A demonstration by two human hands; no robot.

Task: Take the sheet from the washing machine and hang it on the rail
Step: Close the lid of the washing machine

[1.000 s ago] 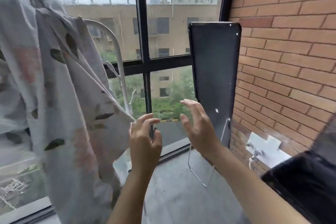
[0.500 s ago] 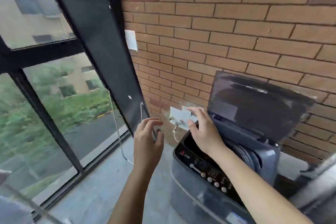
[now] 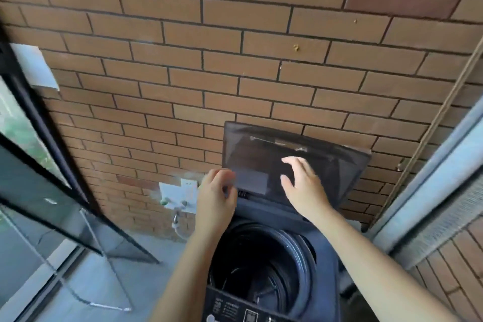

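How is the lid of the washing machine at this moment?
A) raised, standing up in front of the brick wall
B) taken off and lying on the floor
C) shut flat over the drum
A: the lid stands raised behind the open drum, with the brick wall behind it.

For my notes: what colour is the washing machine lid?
The lid is dark grey; head view.

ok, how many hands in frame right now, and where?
2. The left hand is by the lower left corner of the raised lid of the washing machine; the right hand is in front of the lid, fingers spread. Both hold nothing.
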